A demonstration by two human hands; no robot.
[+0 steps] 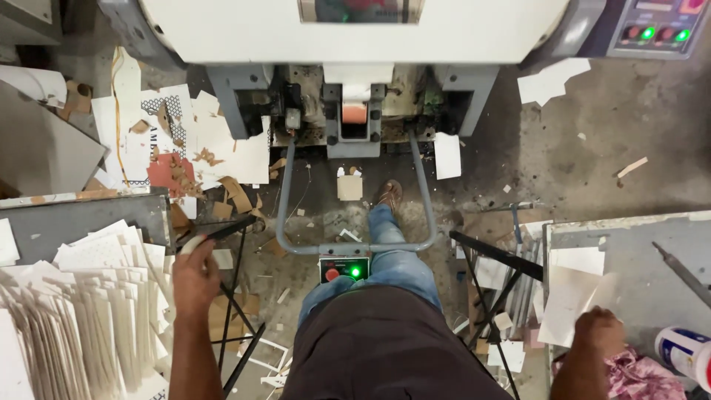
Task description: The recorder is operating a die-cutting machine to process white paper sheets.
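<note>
My left hand (194, 278) reaches forward at the left, beside a stack of white card pieces (89, 311) standing on edge on a grey table (81, 218). Its fingers curl around a small white piece (189, 244) at the near end of a black bar (229, 226). My right hand (598, 332) lies with curled fingers on a crumpled pink cloth (629, 370), touching the corner of loose white sheets (574, 292) on the right grey table (644, 244). What its fingers grip is hidden.
A large white machine (355, 30) stands ahead, with a grey tube frame (285, 200) and a box with red and green lit buttons (344, 270) above my knee. My foot (389, 194) rests on the floor among card scraps. A white bottle (685, 352) lies at the far right.
</note>
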